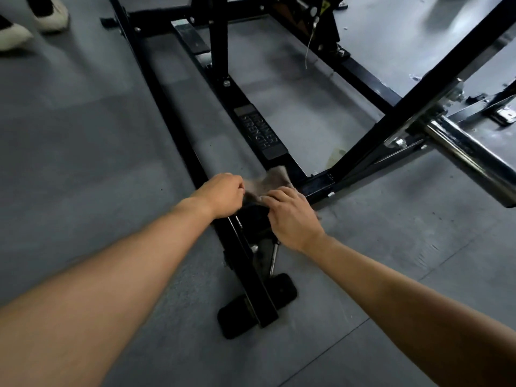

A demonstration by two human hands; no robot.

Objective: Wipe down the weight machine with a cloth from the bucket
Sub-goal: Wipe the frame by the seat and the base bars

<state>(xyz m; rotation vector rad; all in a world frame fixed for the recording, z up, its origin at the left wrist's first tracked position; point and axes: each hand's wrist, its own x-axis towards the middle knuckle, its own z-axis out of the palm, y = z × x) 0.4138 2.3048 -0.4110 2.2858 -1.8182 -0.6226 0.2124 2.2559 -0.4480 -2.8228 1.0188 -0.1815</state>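
The black weight machine frame (245,107) lies low across the grey floor, its base rail running from the far left toward me. A grey cloth (275,178) is bunched on the rail near a corner joint. My left hand (223,195) is closed on the cloth's left edge. My right hand (293,219) presses down on its right side, fingers curled over it. Both hands rest over the rail above a black rubber foot (257,305). No bucket is in view.
A chrome weight peg (469,155) juts out at the right at a raised height. Diagonal black struts (405,107) cross the upper right. Another person's pale shoes (33,20) stand at the top left. Grey floor tiles surround the frame.
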